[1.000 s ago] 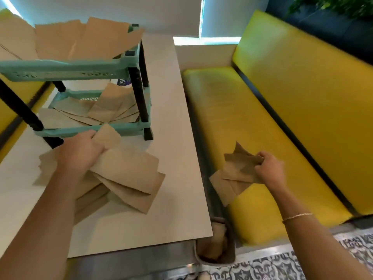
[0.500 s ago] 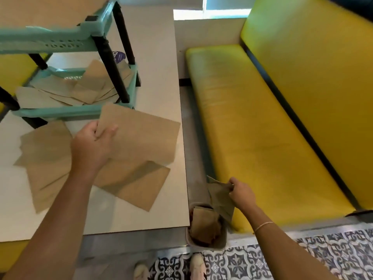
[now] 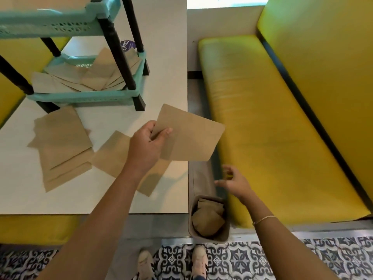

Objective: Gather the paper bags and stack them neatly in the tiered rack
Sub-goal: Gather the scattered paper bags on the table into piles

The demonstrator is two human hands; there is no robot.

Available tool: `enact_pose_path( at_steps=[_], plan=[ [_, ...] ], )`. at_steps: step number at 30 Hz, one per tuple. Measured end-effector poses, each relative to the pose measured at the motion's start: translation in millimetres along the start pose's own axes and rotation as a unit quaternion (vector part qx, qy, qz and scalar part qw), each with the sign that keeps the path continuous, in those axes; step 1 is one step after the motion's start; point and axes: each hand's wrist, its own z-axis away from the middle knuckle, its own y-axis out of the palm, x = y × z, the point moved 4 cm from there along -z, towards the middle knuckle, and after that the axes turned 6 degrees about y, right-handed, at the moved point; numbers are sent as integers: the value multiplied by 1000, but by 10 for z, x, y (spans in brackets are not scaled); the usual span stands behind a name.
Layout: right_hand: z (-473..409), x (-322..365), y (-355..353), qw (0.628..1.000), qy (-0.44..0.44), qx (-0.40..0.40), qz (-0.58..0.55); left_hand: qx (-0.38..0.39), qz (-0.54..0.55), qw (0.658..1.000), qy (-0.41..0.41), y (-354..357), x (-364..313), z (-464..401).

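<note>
Around you: a white table [image 3: 165, 57] between a yellow padded bench seat [image 3: 272, 126] with its yellow backrest [image 3: 323, 57] and more yellow upholstery [image 3: 26, 49] opposite, a pale wall [image 3: 220, 21] under a bright window strip [image 3: 226, 0], and blue-and-white patterned floor tiles [image 3: 238, 259].

A single head-worn wide-angle camera is looking steeply down from close above at a white rectangular tabletop [image 3: 96, 199], yellow padded bench [image 3: 272, 128] and patterned tile floor [image 3: 333, 257].

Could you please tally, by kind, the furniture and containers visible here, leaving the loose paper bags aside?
Benches: 1
Tables: 1
Tiered racks: 1
Bins: 1
Total: 4
</note>
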Motion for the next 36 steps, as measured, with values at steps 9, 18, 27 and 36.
enact_pose_path(
  at_steps=[9, 18, 27, 36],
  plan=[
    [231, 417, -465, 961, -15, 39, -272, 63, 15, 997, -37, 421, 109, 142],
    [72, -436, -440, 971, 43, -153, 180, 76, -277, 958, -27, 279, 413, 188],
    [-147, -631, 395, 917, 17, 13, 398, 182, -398, 899, -21, 232, 602, 278],
    [-193, 316, 218, 961, -93, -71, 250, 116, -329, 935, 54, 200, 580, 236]
  ],
)
